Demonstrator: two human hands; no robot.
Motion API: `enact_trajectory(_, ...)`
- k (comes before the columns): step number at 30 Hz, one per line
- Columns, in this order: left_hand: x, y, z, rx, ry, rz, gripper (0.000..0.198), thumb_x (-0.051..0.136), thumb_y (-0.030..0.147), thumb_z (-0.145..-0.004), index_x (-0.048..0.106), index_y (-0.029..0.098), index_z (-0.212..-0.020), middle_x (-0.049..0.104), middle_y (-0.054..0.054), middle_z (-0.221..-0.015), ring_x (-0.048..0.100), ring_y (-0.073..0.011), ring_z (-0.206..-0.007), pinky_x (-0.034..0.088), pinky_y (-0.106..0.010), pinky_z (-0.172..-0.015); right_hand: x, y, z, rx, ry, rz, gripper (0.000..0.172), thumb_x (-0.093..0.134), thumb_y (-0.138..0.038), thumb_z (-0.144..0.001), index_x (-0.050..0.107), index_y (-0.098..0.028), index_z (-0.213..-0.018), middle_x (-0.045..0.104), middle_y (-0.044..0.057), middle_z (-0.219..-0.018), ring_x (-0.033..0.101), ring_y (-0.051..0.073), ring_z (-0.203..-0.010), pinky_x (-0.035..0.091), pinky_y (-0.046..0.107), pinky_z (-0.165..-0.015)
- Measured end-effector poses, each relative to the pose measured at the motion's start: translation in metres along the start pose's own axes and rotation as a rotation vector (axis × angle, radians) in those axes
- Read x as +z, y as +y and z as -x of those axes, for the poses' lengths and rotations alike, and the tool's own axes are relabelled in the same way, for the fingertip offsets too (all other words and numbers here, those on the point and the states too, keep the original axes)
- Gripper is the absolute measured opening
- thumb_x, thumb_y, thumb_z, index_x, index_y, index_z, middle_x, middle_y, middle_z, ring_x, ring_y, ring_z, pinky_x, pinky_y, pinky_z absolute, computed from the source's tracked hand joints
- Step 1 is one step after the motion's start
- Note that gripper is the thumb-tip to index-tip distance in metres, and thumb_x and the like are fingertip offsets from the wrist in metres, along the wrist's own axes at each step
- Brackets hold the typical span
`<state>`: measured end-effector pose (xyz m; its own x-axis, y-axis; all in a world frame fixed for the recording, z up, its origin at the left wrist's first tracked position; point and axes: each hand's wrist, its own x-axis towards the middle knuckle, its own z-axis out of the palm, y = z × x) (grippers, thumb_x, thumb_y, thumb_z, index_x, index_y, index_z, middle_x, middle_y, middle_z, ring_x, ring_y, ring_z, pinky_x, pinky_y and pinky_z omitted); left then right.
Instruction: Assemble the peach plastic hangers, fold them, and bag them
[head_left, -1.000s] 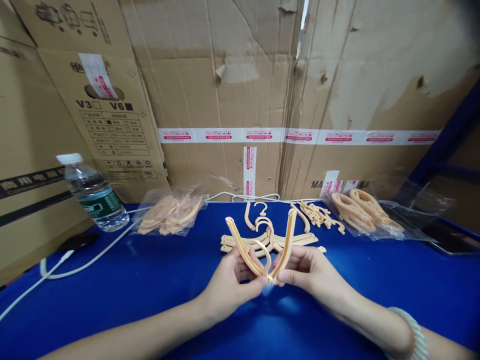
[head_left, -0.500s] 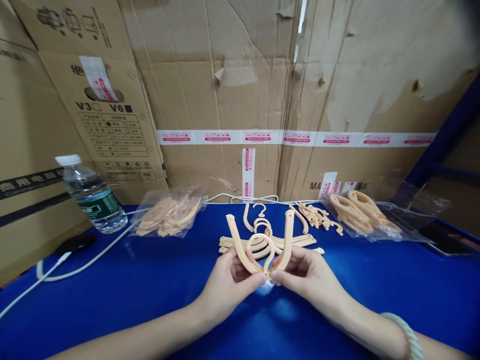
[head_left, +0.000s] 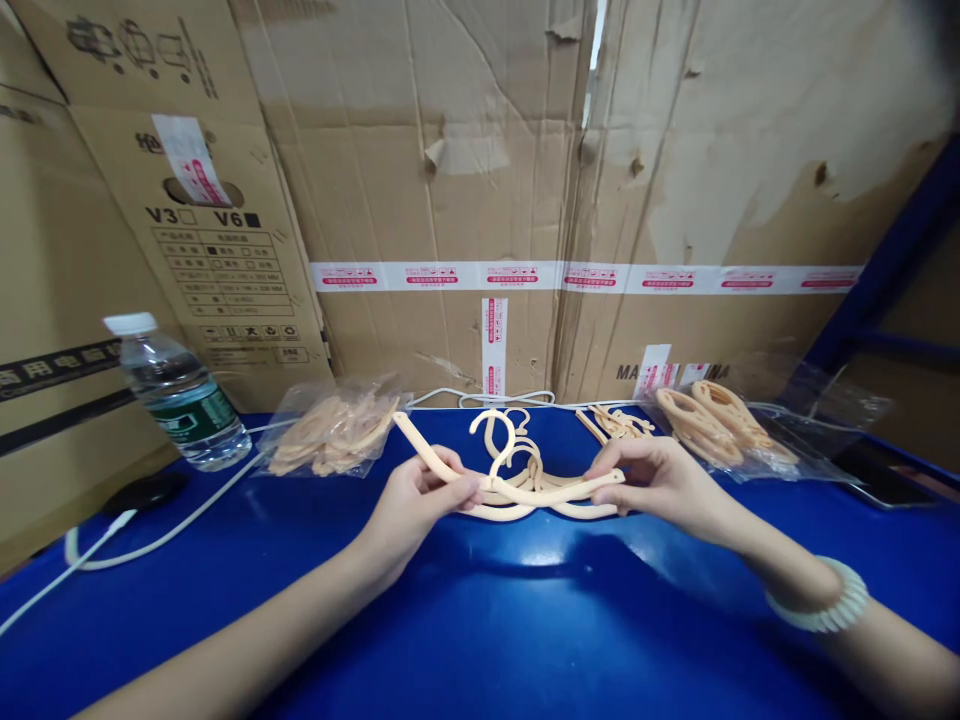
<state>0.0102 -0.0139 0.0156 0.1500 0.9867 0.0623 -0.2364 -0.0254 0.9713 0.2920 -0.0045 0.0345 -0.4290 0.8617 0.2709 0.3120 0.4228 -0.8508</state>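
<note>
Shiny blue tabletop [head_left: 480,640] below, your left grip [head_left: 412,503] pinches that beige plastic clothes hanger [head_left: 540,497] beside its hook, right grip [head_left: 666,482] near one end, probably to keep it steady.

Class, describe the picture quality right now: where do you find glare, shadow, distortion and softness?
Head view: pale glare on the blue tabletop, darker patches below the held hanger, shadow or reflection; head view, left: the bottle leans outward, probably wide-angle distortion, and small print on the carton is too soft to read; head view, top right: the corner goes dark.
</note>
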Motion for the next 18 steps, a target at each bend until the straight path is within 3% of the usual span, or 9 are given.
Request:
enact_trajectory(4,-0.015,0.009,-0.013,-0.016,0.027,0.028,0.039,0.088,0.025,-0.059,0.059,0.014,-0.084,0.072,-0.001,-0.075,0.066,-0.0109,-0.065,0.052,-0.022,-0.067,-0.016,-0.002,0.0,-0.191,-0.019,0.51,0.012,0.067,-0.031,-0.082,0.067,-0.019,-0.078,0.07,0.003,-0.074,0.062,0.016,-0.067,0.045,0.027,-0.062)
enact_trajectory(8,-0.031,0.011,-0.024,0.018,-0.029,-0.13,0.034,0.084,0.026,-0.063,0.06,0.015,-0.084,0.074,-0.004,-0.087,0.066,-0.0117,-0.073,0.052,-0.024,-0.072,-0.025,-0.004,0.001,-0.135,-0.118,0.793,0.002,0.063,-0.017,-0.075,0.061,-0.018,-0.074,0.065,0.002,-0.072,0.058,0.017,-0.068,0.041,0.027,-0.062)
enact_trajectory(10,-0.037,0.011,-0.027,0.078,-0.099,-0.335,0.027,0.08,0.027,-0.068,0.061,0.015,-0.082,0.073,-0.004,-0.087,0.066,-0.0136,-0.074,0.051,-0.025,-0.071,-0.027,-0.002,0.001,-0.099,-0.178,0.844,0.009,0.063,-0.011,-0.069,0.059,-0.018,-0.07,0.064,0.002,-0.074,0.058,0.018,-0.072,0.041,0.027,-0.065)
enact_trajectory(15,-0.043,0.014,-0.024,0.454,-0.37,-1.0,0.013,0.07,0.028,-0.08,0.064,0.017,-0.078,0.066,-0.001,-0.077,0.06,-0.0154,-0.071,0.045,-0.027,-0.066,-0.028,0.001,0.002,0.005,-0.349,0.794,0.009,0.068,-0.011,-0.069,0.061,-0.017,-0.068,0.065,0.002,-0.079,0.059,0.016,-0.072,0.042,0.026,-0.066)
enact_trajectory(18,-0.041,0.014,-0.02,0.651,-0.516,-1.183,0.015,0.067,0.027,-0.084,0.06,0.017,-0.074,0.061,-0.001,-0.074,0.055,-0.0153,-0.073,0.041,-0.026,-0.065,-0.027,0.001,0.002,0.11,-0.413,0.779,0.011,0.074,-0.013,-0.067,0.064,-0.016,-0.067,0.066,0.003,-0.077,0.059,0.016,-0.068,0.041,0.025,-0.061)
